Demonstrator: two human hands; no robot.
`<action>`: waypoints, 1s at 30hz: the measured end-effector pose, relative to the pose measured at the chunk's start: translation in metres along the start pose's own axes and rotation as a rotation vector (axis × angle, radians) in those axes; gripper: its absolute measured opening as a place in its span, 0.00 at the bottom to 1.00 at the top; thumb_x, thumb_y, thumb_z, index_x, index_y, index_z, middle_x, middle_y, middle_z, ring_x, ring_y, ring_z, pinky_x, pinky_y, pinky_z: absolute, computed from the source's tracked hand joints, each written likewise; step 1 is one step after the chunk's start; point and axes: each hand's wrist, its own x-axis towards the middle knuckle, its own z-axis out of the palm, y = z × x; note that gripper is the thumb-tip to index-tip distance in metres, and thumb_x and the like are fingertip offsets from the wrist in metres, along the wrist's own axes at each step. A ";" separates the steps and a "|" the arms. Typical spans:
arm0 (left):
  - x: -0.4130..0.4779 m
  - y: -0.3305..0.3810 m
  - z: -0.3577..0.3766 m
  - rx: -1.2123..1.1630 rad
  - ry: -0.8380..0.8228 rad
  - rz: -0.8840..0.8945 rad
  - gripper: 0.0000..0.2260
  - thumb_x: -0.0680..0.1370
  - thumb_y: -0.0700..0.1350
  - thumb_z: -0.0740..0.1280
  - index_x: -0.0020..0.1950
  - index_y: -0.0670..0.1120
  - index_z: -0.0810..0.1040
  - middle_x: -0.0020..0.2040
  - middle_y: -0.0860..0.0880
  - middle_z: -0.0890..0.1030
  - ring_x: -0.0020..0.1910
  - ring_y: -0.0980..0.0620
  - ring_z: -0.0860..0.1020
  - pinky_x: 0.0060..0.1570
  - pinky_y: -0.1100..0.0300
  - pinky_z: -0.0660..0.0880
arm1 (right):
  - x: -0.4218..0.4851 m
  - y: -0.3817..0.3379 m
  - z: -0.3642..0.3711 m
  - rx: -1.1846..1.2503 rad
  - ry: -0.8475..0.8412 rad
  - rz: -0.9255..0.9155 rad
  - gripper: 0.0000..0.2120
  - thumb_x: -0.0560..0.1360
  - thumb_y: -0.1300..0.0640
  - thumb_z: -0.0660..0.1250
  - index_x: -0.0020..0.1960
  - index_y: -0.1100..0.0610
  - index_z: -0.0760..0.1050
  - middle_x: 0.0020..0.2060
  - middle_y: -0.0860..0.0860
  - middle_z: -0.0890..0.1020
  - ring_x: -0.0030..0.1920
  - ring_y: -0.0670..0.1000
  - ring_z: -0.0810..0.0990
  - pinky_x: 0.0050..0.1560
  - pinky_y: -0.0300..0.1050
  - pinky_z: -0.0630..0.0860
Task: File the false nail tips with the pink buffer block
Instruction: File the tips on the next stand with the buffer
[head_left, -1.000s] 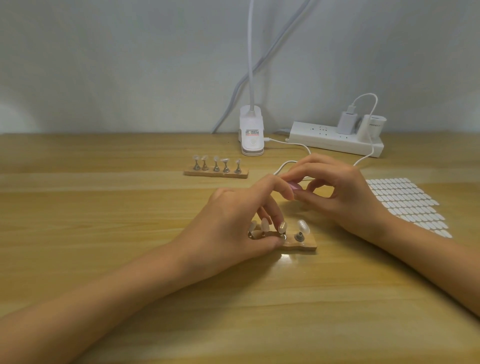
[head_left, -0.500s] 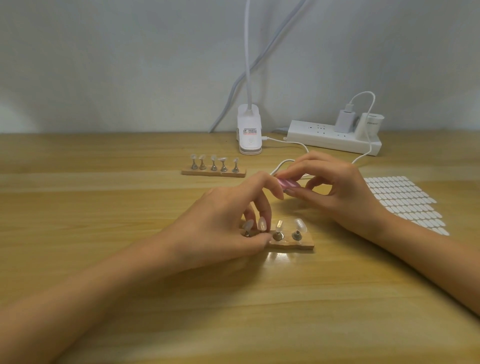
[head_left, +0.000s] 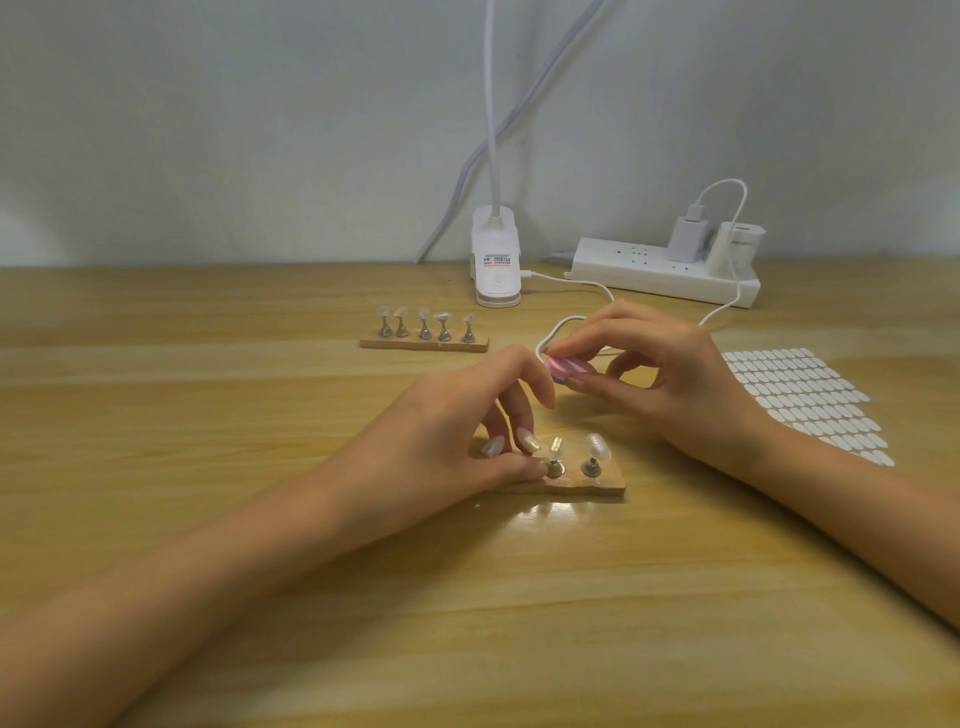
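A white power strip (head_left: 665, 276) and white sticker sheet (head_left: 810, 405) lie on the wooden desk (head_left: 208, 415). Right hand (head_left: 670, 379) pinches the pink buffer block (head_left: 571, 368), lengthwise left-to-right, beyond the wooden nail holder (head_left: 597, 487); left hand (head_left: 457, 431) pinches its metal peg (head_left: 555, 469).

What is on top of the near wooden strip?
Two stands holding nail tips show on the strip's right end. The left hand grips the left part and covers it, so any stands there cannot be seen.
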 end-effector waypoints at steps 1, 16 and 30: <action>0.000 0.001 0.001 0.000 0.013 0.004 0.18 0.72 0.44 0.78 0.55 0.55 0.74 0.44 0.58 0.80 0.44 0.54 0.80 0.44 0.66 0.75 | 0.000 -0.001 0.000 0.000 -0.005 0.003 0.13 0.74 0.54 0.70 0.54 0.60 0.84 0.47 0.56 0.82 0.47 0.51 0.81 0.43 0.50 0.79; -0.001 0.003 0.002 -0.136 0.023 -0.039 0.24 0.72 0.38 0.77 0.62 0.53 0.74 0.42 0.56 0.84 0.45 0.58 0.82 0.48 0.68 0.75 | 0.000 0.000 -0.002 -0.028 -0.058 -0.007 0.08 0.75 0.58 0.71 0.53 0.59 0.84 0.48 0.54 0.82 0.49 0.50 0.81 0.43 0.49 0.79; -0.001 0.007 0.003 -0.111 0.003 -0.068 0.23 0.72 0.37 0.76 0.62 0.54 0.74 0.39 0.56 0.82 0.45 0.60 0.81 0.44 0.75 0.69 | 0.000 0.001 -0.002 -0.062 -0.090 -0.040 0.06 0.76 0.63 0.72 0.52 0.59 0.84 0.48 0.53 0.82 0.48 0.50 0.81 0.43 0.48 0.79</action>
